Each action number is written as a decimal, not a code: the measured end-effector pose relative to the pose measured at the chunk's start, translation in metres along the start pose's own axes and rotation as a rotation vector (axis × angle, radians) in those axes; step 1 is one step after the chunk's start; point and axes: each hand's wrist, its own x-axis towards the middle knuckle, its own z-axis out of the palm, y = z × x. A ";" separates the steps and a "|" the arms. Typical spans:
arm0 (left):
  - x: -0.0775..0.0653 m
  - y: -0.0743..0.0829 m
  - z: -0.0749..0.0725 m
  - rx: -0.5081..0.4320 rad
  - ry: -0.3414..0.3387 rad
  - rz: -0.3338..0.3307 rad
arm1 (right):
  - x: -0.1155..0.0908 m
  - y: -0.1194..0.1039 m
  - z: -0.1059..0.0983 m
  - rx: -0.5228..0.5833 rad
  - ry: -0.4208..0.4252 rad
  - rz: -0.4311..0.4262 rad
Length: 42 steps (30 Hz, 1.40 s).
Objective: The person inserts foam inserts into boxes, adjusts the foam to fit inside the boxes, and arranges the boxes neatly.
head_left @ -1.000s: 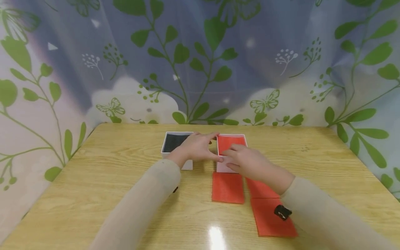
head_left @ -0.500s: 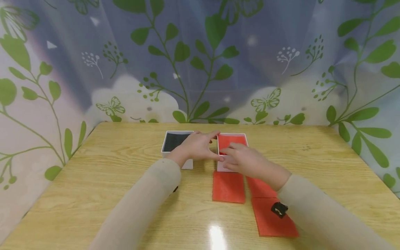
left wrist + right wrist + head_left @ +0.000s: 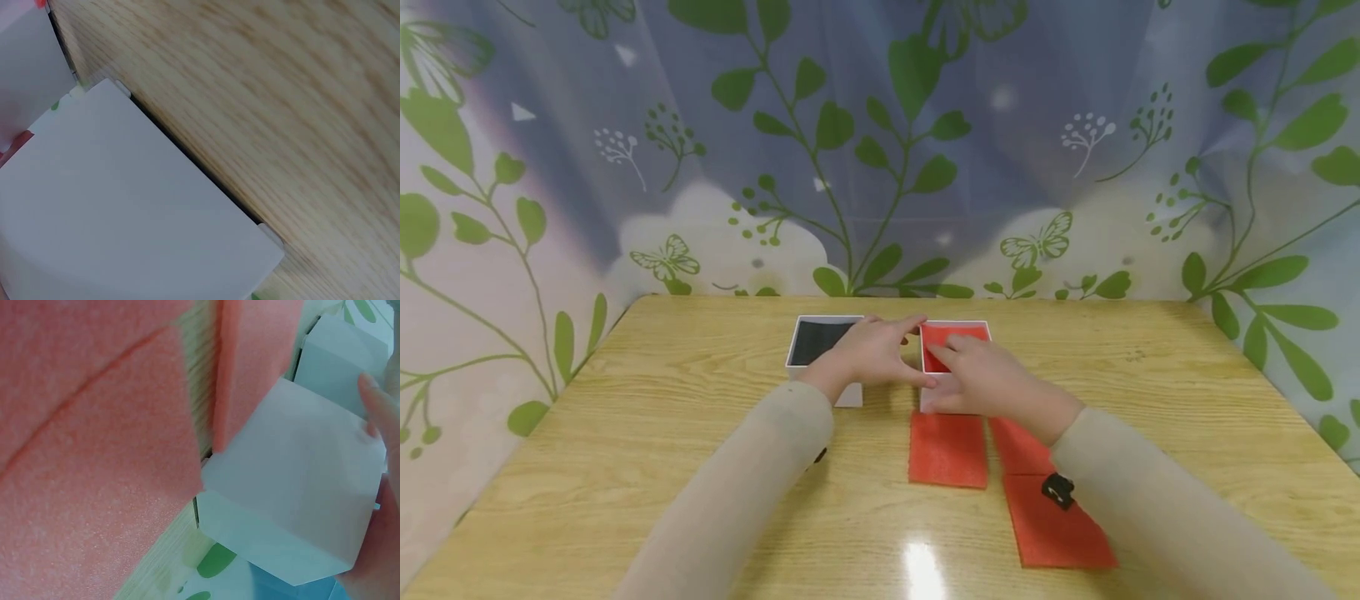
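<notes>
Two open white boxes stand side by side on the table; the right box (image 3: 951, 393) has red felt-like sheets (image 3: 957, 335) inside. My left hand (image 3: 876, 352) holds this box at its left side, thumb at the front corner and fingers by the back corner. My right hand (image 3: 988, 371) reaches over the front rim, its fingers extended onto the red sheet inside and its thumb before the front wall. The right wrist view has the white box (image 3: 294, 469) close up, with a thumb (image 3: 378, 403) against it. A white box wall (image 3: 137, 194) fills much of the left wrist view.
The left white box (image 3: 850, 397) holds black sheets (image 3: 817, 340), partly behind my left hand. A red square (image 3: 947, 450) lies in front of the right box. More red squares (image 3: 1056, 533) lie under my right forearm. A patterned curtain (image 3: 880, 167) hangs behind the wooden table (image 3: 700, 467).
My right hand has shifted slightly left over the red box, its fingers reaching farther across the sheet. My left hand and both boxes have stayed put.
</notes>
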 end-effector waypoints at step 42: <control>-0.002 0.000 -0.001 -0.010 -0.009 0.001 | 0.030 0.015 -0.013 0.076 -0.103 0.085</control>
